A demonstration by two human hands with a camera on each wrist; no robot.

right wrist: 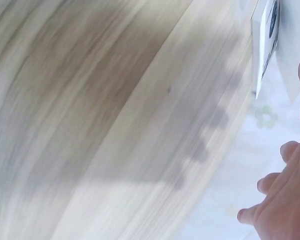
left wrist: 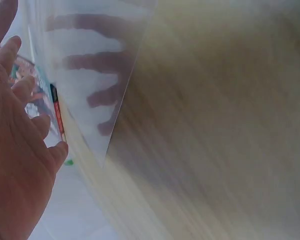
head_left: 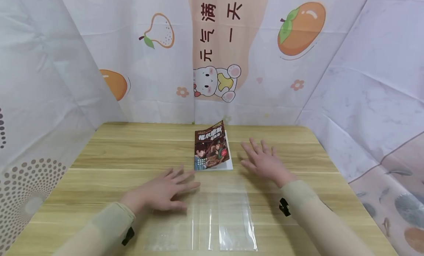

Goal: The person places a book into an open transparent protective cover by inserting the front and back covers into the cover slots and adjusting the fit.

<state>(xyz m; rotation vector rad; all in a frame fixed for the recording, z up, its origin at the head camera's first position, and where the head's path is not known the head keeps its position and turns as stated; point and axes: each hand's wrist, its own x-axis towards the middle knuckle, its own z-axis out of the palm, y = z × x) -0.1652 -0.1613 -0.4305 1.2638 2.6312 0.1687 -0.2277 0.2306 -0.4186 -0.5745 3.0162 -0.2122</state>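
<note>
A paperback book with a dark brown illustrated cover and white Chinese title lies near the table's far edge, its front cover lifted at one corner. Closer to me, a clear plastic book cover lies flat on the wood. My left hand is over the plastic's left side with its fingers spread, holding nothing; the left wrist view shows the fingers mirrored in the clear film. To the right of the book, apart from it, my right hand has its fingers spread and holds nothing.
The wood-grain table is bounded at the back by a white curtain printed with fruit and a cartoon figure. More patterned cloth hangs along the left and right sides. Dark straps show at both wrists.
</note>
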